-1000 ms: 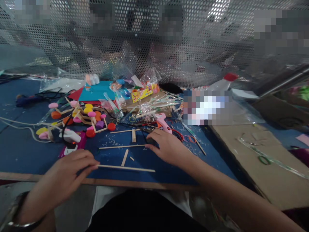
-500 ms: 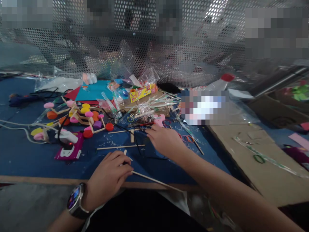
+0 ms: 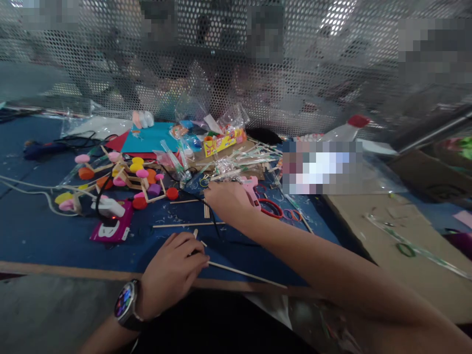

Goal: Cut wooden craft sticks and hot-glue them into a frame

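Note:
My left hand, wearing a watch, rests near the table's front edge with its fingers curled over a thin wooden stick. The stick sticks out to the right from under the fingertips. Short wooden pieces poke out just beyond the knuckles. Farther off, my right hand reaches over the table, its fingers turned away and mostly hidden. It is beside a pink glue gun and covers part of some short flat sticks. Another thin stick lies between the hands.
On the left stand wooden-stick frames with coloured discs and a purple power strip with cables. Behind are a yellow box, blue sheets and plastic wrappers. A cardboard sheet lies right; perforated metal stands at the back.
My right hand has moved left, leaving more of the pink glue gun showing. My left hand keeps its place on the stick. The view has shifted slightly.

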`<action>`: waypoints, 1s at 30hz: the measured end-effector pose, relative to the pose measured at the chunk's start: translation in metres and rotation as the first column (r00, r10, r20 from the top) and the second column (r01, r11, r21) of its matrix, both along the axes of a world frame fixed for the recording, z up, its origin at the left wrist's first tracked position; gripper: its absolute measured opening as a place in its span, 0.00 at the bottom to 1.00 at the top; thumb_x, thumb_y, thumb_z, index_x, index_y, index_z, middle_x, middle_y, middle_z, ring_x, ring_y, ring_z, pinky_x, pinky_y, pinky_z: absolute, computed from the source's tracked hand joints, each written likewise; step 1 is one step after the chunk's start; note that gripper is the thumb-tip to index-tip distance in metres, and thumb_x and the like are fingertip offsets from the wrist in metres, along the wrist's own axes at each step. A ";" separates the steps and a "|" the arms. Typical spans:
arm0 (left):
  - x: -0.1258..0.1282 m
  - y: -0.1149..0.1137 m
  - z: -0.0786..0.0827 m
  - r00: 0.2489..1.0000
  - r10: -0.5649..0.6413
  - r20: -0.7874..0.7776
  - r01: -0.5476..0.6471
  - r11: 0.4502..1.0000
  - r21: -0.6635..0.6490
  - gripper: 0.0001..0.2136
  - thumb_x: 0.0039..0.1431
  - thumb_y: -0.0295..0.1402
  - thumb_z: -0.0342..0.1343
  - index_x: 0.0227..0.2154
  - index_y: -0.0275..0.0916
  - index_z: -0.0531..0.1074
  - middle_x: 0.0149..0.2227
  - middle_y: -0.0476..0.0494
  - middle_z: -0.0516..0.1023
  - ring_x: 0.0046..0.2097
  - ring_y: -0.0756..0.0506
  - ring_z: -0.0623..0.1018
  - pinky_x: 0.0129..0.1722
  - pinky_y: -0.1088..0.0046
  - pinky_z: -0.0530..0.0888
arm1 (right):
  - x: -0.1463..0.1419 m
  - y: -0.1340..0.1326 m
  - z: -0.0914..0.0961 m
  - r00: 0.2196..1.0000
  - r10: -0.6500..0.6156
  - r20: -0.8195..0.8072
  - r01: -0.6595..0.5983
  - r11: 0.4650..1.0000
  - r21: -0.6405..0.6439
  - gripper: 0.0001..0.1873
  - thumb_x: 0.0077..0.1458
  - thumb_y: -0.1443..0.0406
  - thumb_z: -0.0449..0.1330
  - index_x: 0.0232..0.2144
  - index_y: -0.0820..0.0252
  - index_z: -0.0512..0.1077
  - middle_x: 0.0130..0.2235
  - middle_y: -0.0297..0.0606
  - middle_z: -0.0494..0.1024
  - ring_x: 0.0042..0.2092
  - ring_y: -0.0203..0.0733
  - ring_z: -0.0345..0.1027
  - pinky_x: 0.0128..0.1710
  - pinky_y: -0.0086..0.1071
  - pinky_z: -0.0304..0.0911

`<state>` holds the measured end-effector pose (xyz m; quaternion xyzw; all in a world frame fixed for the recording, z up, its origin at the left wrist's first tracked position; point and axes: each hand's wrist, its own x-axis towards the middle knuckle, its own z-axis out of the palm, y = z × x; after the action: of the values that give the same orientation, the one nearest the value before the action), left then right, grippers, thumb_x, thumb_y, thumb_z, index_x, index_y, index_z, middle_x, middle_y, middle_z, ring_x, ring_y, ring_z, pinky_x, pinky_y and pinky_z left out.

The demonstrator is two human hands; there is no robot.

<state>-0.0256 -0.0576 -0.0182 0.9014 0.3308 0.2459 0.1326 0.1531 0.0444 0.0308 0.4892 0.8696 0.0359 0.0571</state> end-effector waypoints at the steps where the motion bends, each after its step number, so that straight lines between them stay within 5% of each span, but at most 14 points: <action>1: 0.000 0.000 0.000 1.000 0.001 -0.004 -0.001 1.000 0.007 0.07 0.67 0.26 0.54 0.33 0.39 0.74 0.37 0.45 0.79 0.45 0.42 0.74 0.43 0.64 0.69 | -0.002 0.001 -0.002 1.000 0.000 -0.003 0.000 1.000 0.007 0.16 0.60 0.78 0.52 0.38 0.64 0.79 0.40 0.52 0.82 0.42 0.52 0.80 0.36 0.36 0.71; 16: 0.000 0.000 0.000 1.000 -0.008 0.029 0.008 1.000 -0.001 0.06 0.68 0.27 0.54 0.34 0.38 0.73 0.37 0.46 0.78 0.43 0.42 0.73 0.42 0.62 0.70 | 0.016 -0.015 0.001 0.972 0.109 -0.209 -0.065 0.976 0.206 0.15 0.67 0.67 0.49 0.38 0.61 0.75 0.37 0.44 0.79 0.38 0.44 0.73 0.32 0.33 0.60; 20: 0.000 0.001 -0.001 1.000 -0.012 0.019 0.012 1.000 -0.005 0.06 0.68 0.27 0.54 0.35 0.39 0.73 0.38 0.46 0.78 0.44 0.42 0.73 0.43 0.61 0.71 | 0.034 -0.014 0.000 0.886 0.226 -0.406 -0.083 0.937 0.340 0.16 0.66 0.66 0.49 0.33 0.60 0.75 0.33 0.40 0.78 0.35 0.41 0.72 0.34 0.33 0.62; 27: 0.000 0.000 -0.002 1.000 -0.007 0.020 0.007 1.000 -0.001 0.06 0.68 0.27 0.54 0.34 0.39 0.73 0.37 0.46 0.78 0.44 0.42 0.73 0.43 0.62 0.71 | 0.053 -0.022 -0.005 0.763 0.477 -0.435 -0.336 0.869 0.364 0.15 0.65 0.67 0.50 0.32 0.56 0.75 0.32 0.37 0.79 0.34 0.38 0.72 0.36 0.33 0.67; 30: 0.001 0.001 -0.002 1.000 -0.016 0.024 0.016 1.000 0.020 0.06 0.68 0.27 0.54 0.34 0.39 0.73 0.37 0.46 0.78 0.44 0.42 0.73 0.43 0.62 0.70 | 0.057 -0.024 -0.007 0.640 0.545 -0.541 -0.291 0.824 0.486 0.07 0.62 0.69 0.55 0.33 0.56 0.72 0.32 0.36 0.78 0.33 0.37 0.72 0.33 0.31 0.68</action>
<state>-0.0251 -0.0569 -0.0200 0.9024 0.3193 0.2588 0.1294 0.2106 0.0201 0.0238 0.2522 0.9005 0.0296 -0.3529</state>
